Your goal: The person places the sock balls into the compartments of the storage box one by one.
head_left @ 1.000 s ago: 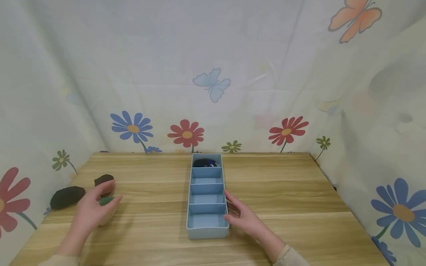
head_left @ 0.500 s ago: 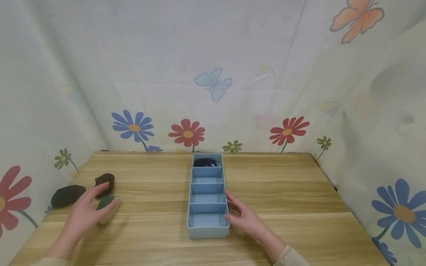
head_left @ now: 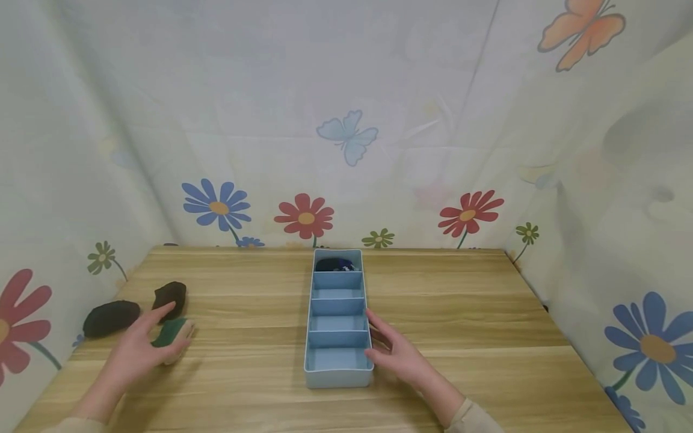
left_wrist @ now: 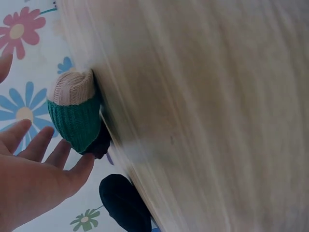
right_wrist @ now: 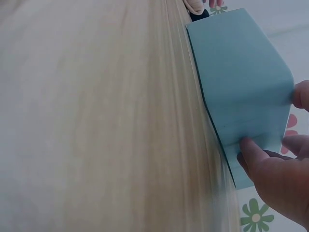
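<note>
from my remote seat i see a pale cloth backdrop point(head_left: 400, 66) printed with flowers and butterflies, standing behind and to both sides of the long, light-blue, open-topped box with dividers point(head_left: 338, 379). under that box spreads a wood-grained, light-brown counter point(head_left: 260, 385).

the box lies lengthwise away from me, split by dividers into four compartments in a row. just right of the box is the person's right hand point(head_left: 403, 358); its fingers are spread apart and touch the box's right side, the thumb nearer the box's near end.

well left of the box is the left hand point(head_left: 132, 352), fingers spread wide around the upper part of a rounded green-and-beige ribbed-knit bundle point(head_left: 171, 332). the thumb lies across the front of that bundle; i cannot tell whether every finger touches it. the bundle rests on the counter, left of the box.

farthest left of the box lies an oblong black fabric bundle point(head_left: 112, 319). between it and the box, just beyond the green-and-beige one, sits a smaller, rounded blackish fabric bundle point(head_left: 171, 294). inside the box's far compartment are dark contents point(head_left: 332, 264) with blue and white patches.
</note>
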Tool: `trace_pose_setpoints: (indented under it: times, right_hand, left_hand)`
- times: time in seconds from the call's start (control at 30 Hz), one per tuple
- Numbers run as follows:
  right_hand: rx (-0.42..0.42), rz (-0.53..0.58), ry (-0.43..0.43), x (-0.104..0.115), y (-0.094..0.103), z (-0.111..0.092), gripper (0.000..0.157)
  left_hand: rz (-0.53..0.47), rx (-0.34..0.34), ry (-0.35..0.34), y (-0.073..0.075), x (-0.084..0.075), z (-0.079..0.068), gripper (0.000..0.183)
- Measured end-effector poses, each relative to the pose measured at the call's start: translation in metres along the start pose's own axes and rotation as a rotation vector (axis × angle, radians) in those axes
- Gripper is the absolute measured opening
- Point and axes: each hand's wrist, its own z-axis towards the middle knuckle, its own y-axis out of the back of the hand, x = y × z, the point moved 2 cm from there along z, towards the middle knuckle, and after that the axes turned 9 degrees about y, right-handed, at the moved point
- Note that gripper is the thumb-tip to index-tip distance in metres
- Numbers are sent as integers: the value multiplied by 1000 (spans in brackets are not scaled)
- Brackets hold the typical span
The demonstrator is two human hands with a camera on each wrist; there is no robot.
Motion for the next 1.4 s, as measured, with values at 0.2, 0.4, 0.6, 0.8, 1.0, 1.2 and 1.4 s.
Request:
trace_pose_setpoints:
  times: [0.2,0.4,0.6,0.8,1.0,1.2,1.4]
  right_hand:
    - [2,-1,3,-1,0,0,77]
    - [10,6,8,-2,0,0,78]
    - [10,6,18,-2,1,0,78]
    - [12,5,17,-1,1,0,79]
    - [7,7,13,0,1,-1,78]
    - [8,15,18,0,0,-1,78]
    - [4,11,24,-1,0,0,78]
  left_hand:
    - [-17,76,18,-3,8,2,95]
    - [13,61,-17,-7,9,0,96]
    - [16,46,-58,-9,14,1,90]
    - [17,69,-56,-9,19,2,84]
    - [53,48,-61,-10,21,4,77]
    - [67,17,-78,-10,17,3,68]
    - [70,18,-68,-8,14,1,64]
